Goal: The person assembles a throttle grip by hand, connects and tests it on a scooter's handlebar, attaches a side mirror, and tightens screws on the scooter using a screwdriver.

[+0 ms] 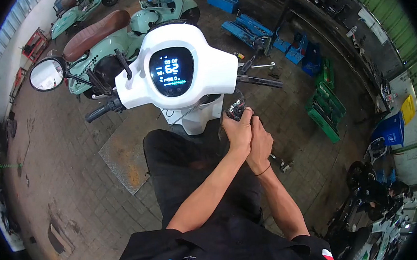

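Both hands are together just right of the white scooter front (133, 89), below its right handlebar. My left hand (238, 130) has its fingers closed round a small dark part with metal contacts and wires (236, 108). My right hand (260, 138) presses against it from the right, thumb up near the part, fingers curled; its far side is hidden. A lit display (171, 72) on the scooter shows digits. The left grip (98, 112) and the right handlebar end (260, 81) stick out at the sides.
A mirror (47, 74) stands out at the left, before a mint scooter with a brown seat (96, 35). Blue toolboxes (247, 29) and a green toolbox (325, 112) lie on the floor at the right. A metal plate (123, 155) lies at the lower left. Another person (399, 189) is at the far right.
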A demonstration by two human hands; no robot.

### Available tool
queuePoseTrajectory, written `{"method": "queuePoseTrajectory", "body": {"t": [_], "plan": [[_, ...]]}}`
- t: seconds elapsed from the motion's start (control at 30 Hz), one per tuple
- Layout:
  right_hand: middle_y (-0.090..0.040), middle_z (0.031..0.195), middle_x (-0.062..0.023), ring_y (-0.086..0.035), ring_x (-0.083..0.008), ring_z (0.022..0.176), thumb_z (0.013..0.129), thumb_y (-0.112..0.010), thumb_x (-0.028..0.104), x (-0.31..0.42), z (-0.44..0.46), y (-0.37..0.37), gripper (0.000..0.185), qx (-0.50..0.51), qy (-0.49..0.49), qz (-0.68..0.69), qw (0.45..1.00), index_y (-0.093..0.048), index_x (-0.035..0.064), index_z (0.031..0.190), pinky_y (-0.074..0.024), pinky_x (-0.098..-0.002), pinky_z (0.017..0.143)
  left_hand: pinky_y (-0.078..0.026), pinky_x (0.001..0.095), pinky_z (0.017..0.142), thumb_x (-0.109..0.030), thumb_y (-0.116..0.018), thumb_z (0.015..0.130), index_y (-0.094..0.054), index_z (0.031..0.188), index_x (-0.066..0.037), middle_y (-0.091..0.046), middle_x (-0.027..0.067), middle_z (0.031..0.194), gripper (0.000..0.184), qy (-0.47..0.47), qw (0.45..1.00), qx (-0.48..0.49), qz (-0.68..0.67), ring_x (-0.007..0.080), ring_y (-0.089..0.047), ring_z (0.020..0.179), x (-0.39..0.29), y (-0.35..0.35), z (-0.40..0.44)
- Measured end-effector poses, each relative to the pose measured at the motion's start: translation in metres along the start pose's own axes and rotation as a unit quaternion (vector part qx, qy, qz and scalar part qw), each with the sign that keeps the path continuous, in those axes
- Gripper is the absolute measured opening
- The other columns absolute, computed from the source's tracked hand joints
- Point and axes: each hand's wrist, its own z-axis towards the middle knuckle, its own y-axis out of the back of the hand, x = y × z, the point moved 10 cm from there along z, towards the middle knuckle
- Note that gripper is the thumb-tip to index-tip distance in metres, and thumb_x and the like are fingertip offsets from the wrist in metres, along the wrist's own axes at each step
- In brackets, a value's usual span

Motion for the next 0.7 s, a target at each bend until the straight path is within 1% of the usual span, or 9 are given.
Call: {"method": "queuePoseTrajectory", "body": {"t": [0.07, 0.37, 0.47, 0.53, 0.57, 0.63, 0.67, 0.7], "plan": [[-0.067, 0.099, -0.0149, -0.071, -0.0375, 0.082, 0.093, -0.061, 0.017, 0.0, -0.001, 0.0, 0.023, 0.002, 0.003, 0.001, 1.0, -0.05, 0.0064, 0.11, -0.0558, -0.0494, 0.065, -0.054, 0.0311, 0.071, -0.006, -0.074, 0.09, -0.062, 0.097, -0.002, -0.066, 0.0031, 0.088, 0.014, 0.015, 1.0, 0.005, 0.002, 0.0139, -0.066, 0.079, 0.007, 0.001, 0.002], [-0.067, 0.099, -0.0154, -0.07, -0.0391, 0.081, 0.093, -0.062, 0.017, 0.0, -0.001, 0.001, 0.024, 0.004, -0.012, 0.0, 1.0, -0.05, 0.0062, 0.111, -0.0553, -0.0499, 0.065, -0.055, 0.0318, 0.071, -0.005, -0.073, 0.09, -0.063, 0.098, -0.002, -0.067, 0.0038, 0.089, 0.014, 0.019, 1.0, 0.004, 0.002, 0.0146, -0.067, 0.079, 0.0, 0.0, -0.001], [-0.068, 0.1, -0.0162, -0.07, -0.0401, 0.082, 0.092, -0.062, 0.016, 0.004, 0.0, 0.006, 0.027, -0.002, 0.008, 0.021, 1.0, -0.051, 0.0062, 0.115, -0.0549, -0.05, 0.065, -0.055, 0.0322, 0.071, -0.004, -0.073, 0.09, -0.063, 0.097, -0.002, -0.067, 0.004, 0.09, 0.013, 0.016, 1.0, 0.01, -0.001, 0.0151, -0.068, 0.08, -0.004, -0.002, -0.001], [-0.069, 0.103, -0.0174, -0.07, -0.0417, 0.084, 0.089, -0.067, 0.018, 0.0, 0.002, 0.001, 0.041, 0.025, -0.005, 0.025, 0.999, -0.051, 0.006, 0.125, -0.0539, -0.0517, 0.067, -0.056, 0.0325, 0.072, -0.005, -0.072, 0.09, -0.063, 0.097, -0.002, -0.067, 0.0044, 0.09, 0.012, 0.017, 1.0, 0.021, -0.001, 0.0154, -0.068, 0.08, -0.006, -0.002, 0.0], [-0.069, 0.103, -0.0174, -0.07, -0.0417, 0.084, 0.089, -0.067, 0.018, 0.001, 0.002, 0.003, 0.041, 0.024, -0.005, 0.025, 0.999, -0.051, 0.006, 0.125, -0.0539, -0.0517, 0.067, -0.056, 0.0327, 0.072, -0.005, -0.072, 0.09, -0.063, 0.096, -0.001, -0.068, 0.0049, 0.09, 0.012, 0.018, 0.999, 0.034, 0.0, 0.0156, -0.068, 0.08, -0.007, -0.003, 0.001], [-0.07, 0.106, -0.0205, -0.069, -0.0448, 0.089, 0.082, -0.074, 0.013, 0.009, 0.001, 0.013, 0.058, 0.02, 0.022, 0.056, 0.998, -0.05, 0.0053, 0.135, -0.0526, -0.054, 0.07, -0.056, 0.0325, 0.072, -0.006, -0.072, 0.09, -0.064, 0.095, -0.002, -0.068, 0.0049, 0.09, 0.011, 0.028, 0.999, 0.045, -0.006, 0.0155, -0.068, 0.081, -0.006, -0.002, 0.001], [-0.07, 0.106, -0.0205, -0.069, -0.0448, 0.089, 0.082, -0.074, 0.013, 0.01, 0.002, 0.017, 0.058, 0.02, 0.023, 0.056, 0.998, -0.05, 0.0053, 0.135, -0.0526, -0.054, 0.07, -0.056, 0.0323, 0.072, -0.006, -0.072, 0.09, -0.065, 0.095, -0.002, -0.069, 0.0049, 0.09, 0.009, 0.037, 0.998, 0.057, -0.012, 0.0154, -0.069, 0.081, -0.006, -0.003, 0.002], [-0.07, 0.107, -0.0228, -0.068, -0.0466, 0.094, 0.079, -0.075, 0.009, 0.01, 0.002, 0.017, 0.062, 0.037, 0.019, 0.116, 0.992, -0.05, 0.0044, 0.135, -0.0528, -0.0538, 0.073, -0.056, 0.0323, 0.072, -0.006, -0.072, 0.09, -0.065, 0.095, -0.002, -0.069, 0.0049, 0.09, 0.009, 0.037, 0.998, 0.056, -0.012, 0.0154, -0.069, 0.081, -0.006, 0.0, 0.003]]}}
